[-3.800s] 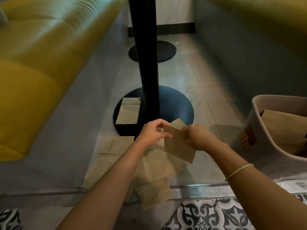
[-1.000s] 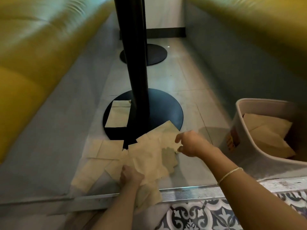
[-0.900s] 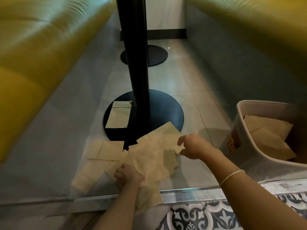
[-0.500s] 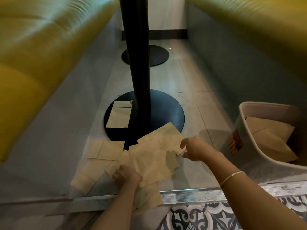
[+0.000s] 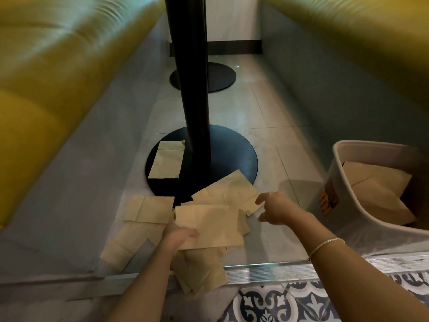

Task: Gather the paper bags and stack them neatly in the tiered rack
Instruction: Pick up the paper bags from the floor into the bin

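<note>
Left hand [image 5: 180, 237], low centre of the head view, pinches one brown paper bag [image 5: 209, 225] by its near corner, lifted over the loose pile of bags [image 5: 144, 209] on the floor. Right hand [image 5: 275, 209] hangs half open beside another bag's edge [image 5: 234, 191], gripping nothing I can see. I judge the thin corner grip may slip, or drag neighbouring bags askew. One bag [image 5: 166, 162] on the black table base [image 5: 232, 154] could get overlooked. Some bags already sit in the bin [image 5: 348, 205] at right.

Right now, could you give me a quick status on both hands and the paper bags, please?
Left hand grips top paper bag. Right hand open, empty. Table pedestal stands behind the pile.
</note>
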A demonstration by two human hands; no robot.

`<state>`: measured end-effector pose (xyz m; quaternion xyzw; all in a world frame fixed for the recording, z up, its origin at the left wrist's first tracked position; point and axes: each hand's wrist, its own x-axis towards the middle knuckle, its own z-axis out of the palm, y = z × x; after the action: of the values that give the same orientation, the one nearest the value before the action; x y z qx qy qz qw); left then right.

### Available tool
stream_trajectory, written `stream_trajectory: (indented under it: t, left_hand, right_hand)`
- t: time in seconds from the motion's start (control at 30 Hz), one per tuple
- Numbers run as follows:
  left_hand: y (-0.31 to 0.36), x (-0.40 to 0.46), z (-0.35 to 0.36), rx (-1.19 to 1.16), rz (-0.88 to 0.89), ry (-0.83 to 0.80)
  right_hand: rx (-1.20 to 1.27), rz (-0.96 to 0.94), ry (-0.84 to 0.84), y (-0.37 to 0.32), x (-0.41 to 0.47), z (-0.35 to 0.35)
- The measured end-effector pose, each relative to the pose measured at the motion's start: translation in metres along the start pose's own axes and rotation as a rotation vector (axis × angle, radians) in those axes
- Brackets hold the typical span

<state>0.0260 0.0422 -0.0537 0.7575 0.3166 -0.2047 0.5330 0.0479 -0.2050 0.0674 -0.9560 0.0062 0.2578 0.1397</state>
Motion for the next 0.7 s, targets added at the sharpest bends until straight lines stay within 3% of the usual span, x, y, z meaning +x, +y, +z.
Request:
stream_trajectory:
  t: [0.13,0.3,0.47,0.57,0.7]
  left_hand:
    - [0.038,-0.019,-0.015,-0.444,0.072,-0.352]
    - [0.066,-0.029,-0.005,-0.593,0.136,-0.57]
    - [0.067,-0.034,0.011,-0.664,0.103,-0.687]
    - [0.068,-0.04,0.012,-0.68,0.107,-0.784]
    - [0.072,-0.036,0.006,-0.67,0.136,-0.815]
  right_hand:
    - [0.329,0.073,0.061,0.002,0.002,-0.004]
    - [0.862,0.128,0.088,0.0,0.003,-0.021]
    - [0.872,0.199,0.186,0.005,0.002,-0.026]
    - [0.981,0.185,0.043,0.01,0.001,-0.024]
    - [1.094,0.142,-0.022,0.012,0.002,-0.024]
